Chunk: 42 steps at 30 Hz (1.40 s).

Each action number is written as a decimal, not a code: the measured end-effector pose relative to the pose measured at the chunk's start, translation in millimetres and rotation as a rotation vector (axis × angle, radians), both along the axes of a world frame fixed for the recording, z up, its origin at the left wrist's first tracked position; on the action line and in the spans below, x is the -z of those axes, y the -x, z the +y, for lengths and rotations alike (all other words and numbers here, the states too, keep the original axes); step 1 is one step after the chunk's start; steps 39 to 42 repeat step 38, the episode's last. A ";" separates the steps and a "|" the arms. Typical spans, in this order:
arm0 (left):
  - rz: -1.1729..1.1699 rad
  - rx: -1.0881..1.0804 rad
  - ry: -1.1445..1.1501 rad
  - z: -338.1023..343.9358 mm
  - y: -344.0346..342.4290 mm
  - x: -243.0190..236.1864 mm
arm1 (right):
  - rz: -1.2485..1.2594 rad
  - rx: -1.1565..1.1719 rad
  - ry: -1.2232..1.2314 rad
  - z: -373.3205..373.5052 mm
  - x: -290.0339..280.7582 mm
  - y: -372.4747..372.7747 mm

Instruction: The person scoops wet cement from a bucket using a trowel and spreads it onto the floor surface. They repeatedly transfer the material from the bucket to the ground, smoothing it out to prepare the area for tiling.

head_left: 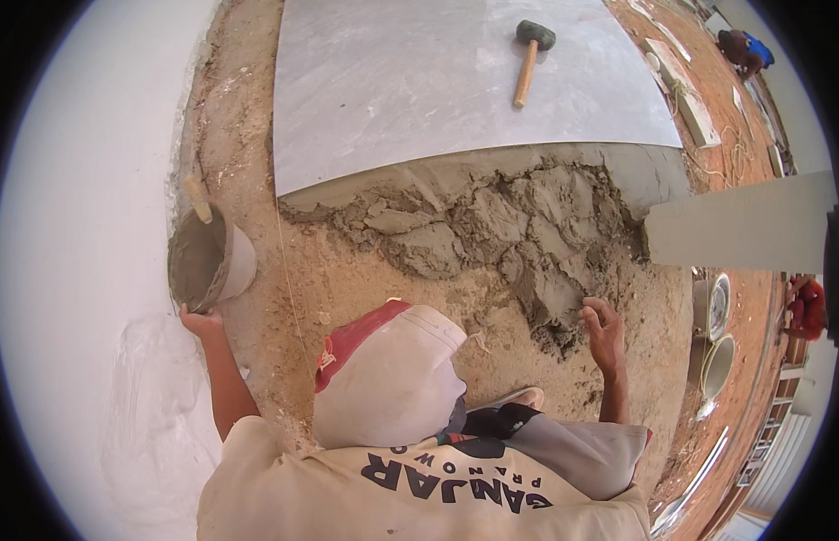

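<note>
My left hand (200, 321) grips the lower rim of a tilted bucket (239, 263). Grey mortar coats the inside of the bucket, and a wooden handle (197, 199) sticks out over its far side. At the near right edge of a rough heap of wet mortar (491, 221), my right hand (603, 335) has its fingers curled in; what they hold, if anything, I cannot make out. Behind the mortar lies a large grey tile (392, 81). A rubber mallet (529, 61) with a black head and wooden handle rests on the tile.
A white wall (86, 225) runs along the left. A thin string (293, 288) crosses the sandy ground. To the right are a pale post-like shape (744, 221), two buckets (719, 365) and a white block (694, 113). Two people, in blue (753, 52) and red (805, 307), are farther off.
</note>
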<state>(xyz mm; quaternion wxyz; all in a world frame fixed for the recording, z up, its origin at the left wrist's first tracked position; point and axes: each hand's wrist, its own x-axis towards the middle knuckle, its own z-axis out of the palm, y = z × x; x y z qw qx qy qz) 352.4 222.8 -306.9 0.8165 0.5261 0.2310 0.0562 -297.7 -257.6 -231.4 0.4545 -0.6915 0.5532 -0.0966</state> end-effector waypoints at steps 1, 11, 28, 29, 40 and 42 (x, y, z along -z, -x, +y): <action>0.025 -0.069 -0.070 3.1 8.7 18.5 | 0.013 0.026 -0.040 1.4 -7.5 -2.0; 0.361 -0.092 -0.158 32.6 67.3 74.2 | 0.259 0.045 -0.249 30.4 18.1 37.1; 0.472 0.082 -1.904 37.5 65.0 201.8 | 0.656 0.268 -0.351 75.3 -34.1 130.7; 0.467 0.081 -1.890 34.7 67.3 201.8 | 0.640 0.327 -0.397 85.2 -39.4 133.9; 0.514 0.211 -1.834 25.2 66.5 162.0 | 0.058 0.926 -0.860 207.5 -105.2 122.1; 0.514 0.211 -1.834 25.2 66.5 162.0 | 0.058 0.926 -0.860 207.5 -105.2 122.1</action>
